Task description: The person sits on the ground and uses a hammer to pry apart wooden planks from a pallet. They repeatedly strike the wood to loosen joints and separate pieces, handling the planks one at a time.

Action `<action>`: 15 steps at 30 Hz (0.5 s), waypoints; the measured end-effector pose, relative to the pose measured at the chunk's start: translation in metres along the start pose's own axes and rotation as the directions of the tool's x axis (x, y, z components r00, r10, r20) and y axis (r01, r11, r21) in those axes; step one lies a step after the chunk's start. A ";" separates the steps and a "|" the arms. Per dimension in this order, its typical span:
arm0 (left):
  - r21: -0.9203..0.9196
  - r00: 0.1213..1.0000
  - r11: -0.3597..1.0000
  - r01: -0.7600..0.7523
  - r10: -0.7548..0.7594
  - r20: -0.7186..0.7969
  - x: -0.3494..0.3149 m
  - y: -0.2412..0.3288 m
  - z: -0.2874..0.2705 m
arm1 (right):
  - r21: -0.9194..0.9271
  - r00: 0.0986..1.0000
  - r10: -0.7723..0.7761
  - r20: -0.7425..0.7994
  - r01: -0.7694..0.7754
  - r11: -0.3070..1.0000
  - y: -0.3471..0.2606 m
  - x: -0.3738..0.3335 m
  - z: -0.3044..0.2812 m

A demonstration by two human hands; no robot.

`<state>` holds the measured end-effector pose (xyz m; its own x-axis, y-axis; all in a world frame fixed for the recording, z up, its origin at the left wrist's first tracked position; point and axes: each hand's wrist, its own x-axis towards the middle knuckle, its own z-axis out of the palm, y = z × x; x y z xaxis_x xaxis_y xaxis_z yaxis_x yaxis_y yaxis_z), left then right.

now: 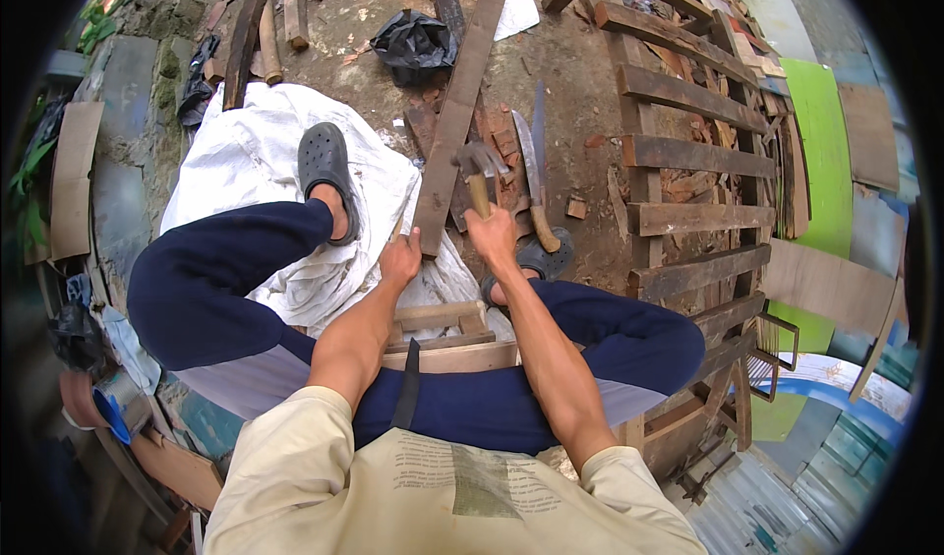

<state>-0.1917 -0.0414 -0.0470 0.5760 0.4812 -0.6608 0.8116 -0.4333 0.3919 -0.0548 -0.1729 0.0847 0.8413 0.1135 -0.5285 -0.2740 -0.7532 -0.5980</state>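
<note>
Between my knees a long wooden plank (462,93) slants up and away, its near end low in front of me. My left hand (400,258) is closed at the left edge of that near end, its fingers partly hidden. In my right hand (490,233) is a claw hammer (481,176), gripped by its wooden handle. The hammer's metal head is over the plank's right edge; whether it touches cannot be told. Just right of the hammer, a machete (532,162) with a wooden handle lies on the ground beside my right shoe (547,253).
A white sheet (246,157) spreads under my left foot. A slatted wooden frame (698,157) lies to the right, near a green panel (818,152). Ahead sit a black plastic bag (414,46) and loose timber (252,34). Under me is a small wooden stool (457,358).
</note>
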 end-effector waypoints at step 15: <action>-0.368 0.999 0.930 -0.001 0.020 0.046 0.035 0.010 0.006 | -0.266 0.965 0.067 0.254 0.003 0.964 -0.019 -0.065 -0.137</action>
<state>-0.1640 -0.0329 -0.0702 0.5867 0.4373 -0.6816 0.7899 -0.1234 0.6007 -0.0401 -0.2545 0.2127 0.6751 0.2238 -0.7030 -0.1373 -0.8981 -0.4178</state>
